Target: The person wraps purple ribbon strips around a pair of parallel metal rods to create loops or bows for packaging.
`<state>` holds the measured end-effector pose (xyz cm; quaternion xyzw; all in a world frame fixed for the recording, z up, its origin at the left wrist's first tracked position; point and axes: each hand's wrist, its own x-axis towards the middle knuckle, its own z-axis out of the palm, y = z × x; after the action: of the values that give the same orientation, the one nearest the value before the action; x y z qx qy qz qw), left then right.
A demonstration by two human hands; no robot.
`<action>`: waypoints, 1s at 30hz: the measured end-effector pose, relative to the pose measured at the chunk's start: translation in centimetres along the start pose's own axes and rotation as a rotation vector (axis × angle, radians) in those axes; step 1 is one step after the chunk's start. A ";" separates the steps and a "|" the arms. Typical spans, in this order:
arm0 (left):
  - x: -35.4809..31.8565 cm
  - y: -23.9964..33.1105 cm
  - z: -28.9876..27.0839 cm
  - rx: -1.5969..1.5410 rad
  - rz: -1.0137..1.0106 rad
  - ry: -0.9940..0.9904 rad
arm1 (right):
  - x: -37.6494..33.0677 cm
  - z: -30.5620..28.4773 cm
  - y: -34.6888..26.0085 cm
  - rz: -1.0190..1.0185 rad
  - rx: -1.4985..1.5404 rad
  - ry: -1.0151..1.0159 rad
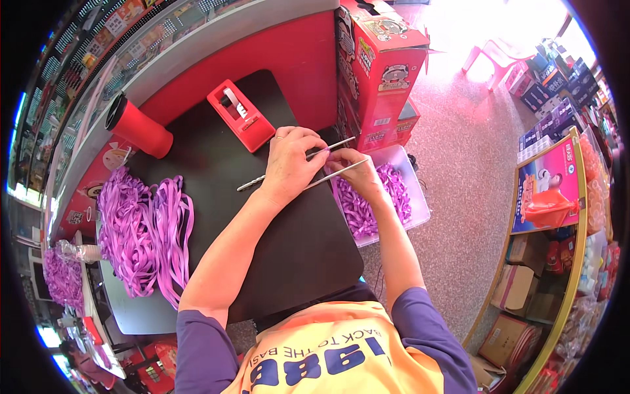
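Observation:
Two thin metal rods, like chopsticks, lie slantwise and roughly parallel over the right edge of the black tabletop. My left hand [292, 164] is closed around the upper rod [251, 183], whose near-left end has a twisted pattern. Close beside it, my right hand [356, 172] is closed with the lower rod [316, 183] at its fingers. The fingertips of both hands meet, with a trace of purple between them too small to make out. Under my right hand, a white plastic bin [422, 220] holds curled purple ribbon pieces [367, 220].
Long purple ribbons [134, 230] are heaped on the table's left side. Behind them are a red tumbler [147, 134] and a red tape dispenser [243, 118]. A tall red carton [380, 72] stands beyond the bin. Shelves with boxes [525, 289] line the right side.

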<state>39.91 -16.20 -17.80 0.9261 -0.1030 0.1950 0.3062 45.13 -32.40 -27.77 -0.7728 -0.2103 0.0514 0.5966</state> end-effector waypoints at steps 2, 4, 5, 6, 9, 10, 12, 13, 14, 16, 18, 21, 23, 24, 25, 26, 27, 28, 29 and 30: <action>0.0 0.0 0.1 -0.001 0.007 0.022 | -0.4 0.6 1.6 -0.011 0.049 0.005; 0.0 0.2 -0.1 0.007 0.004 0.000 | -0.9 0.8 3.0 0.037 -0.016 0.008; 0.0 0.2 -0.2 0.017 0.001 -0.019 | -1.1 0.9 3.7 0.059 -0.037 0.013; 0.1 0.2 -0.2 0.014 0.002 -0.028 | -1.4 0.9 4.4 0.068 -0.035 0.018; 0.1 0.0 -0.1 0.032 0.031 -0.031 | -2.6 1.4 7.6 0.152 -0.092 0.003; 0.1 -0.3 0.0 0.034 0.061 0.022 | -2.9 1.9 9.3 0.163 -0.088 0.010; 0.2 -0.1 0.0 0.031 0.045 0.020 | -4.2 2.2 12.2 0.108 -0.195 0.001; 0.2 -0.3 0.1 0.030 0.045 0.010 | -4.9 2.2 13.1 0.151 -0.195 -0.006; 0.3 -0.3 0.1 0.027 0.039 -0.001 | -5.6 2.3 14.1 0.169 -0.193 0.003; 0.3 -0.2 0.2 0.025 0.025 -0.016 | -6.9 2.5 15.9 0.272 -0.143 -0.015; 0.4 0.3 0.3 0.017 0.016 -0.034 | -8.3 2.7 17.6 0.291 -0.130 0.018; 0.4 0.3 0.1 0.022 -0.032 -0.081 | -9.5 3.3 17.9 0.254 -0.025 0.085; 0.3 0.3 0.0 0.021 -0.044 -0.086 | -9.7 3.6 17.5 0.202 -0.023 0.128; 0.3 0.3 0.0 0.020 -0.054 -0.086 | -9.8 3.7 17.3 0.145 -0.023 0.173; 0.3 0.2 -0.1 0.024 -0.059 -0.081 | -10.0 3.8 16.8 0.147 -0.042 0.195; 0.2 0.2 -0.1 0.031 -0.055 -0.084 | -10.3 4.0 16.8 0.143 -0.040 0.188; 0.2 0.2 -0.1 0.038 -0.052 -0.085 | -10.6 4.0 16.5 -0.002 -0.132 0.244; 0.2 0.2 -0.2 0.043 -0.059 -0.075 | -11.0 4.0 16.2 -0.151 -0.221 0.296; 0.2 0.2 -0.1 0.029 -0.062 -0.088 | -11.5 3.9 15.8 -0.167 -0.210 0.307; 0.2 0.1 -0.1 0.015 -0.065 -0.101 | -12.0 3.8 15.6 -0.176 -0.208 0.296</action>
<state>40.04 -16.27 -17.63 0.9398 -0.0869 0.1387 0.3000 37.09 -36.76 -45.63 -0.8080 -0.1913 -0.1371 0.5401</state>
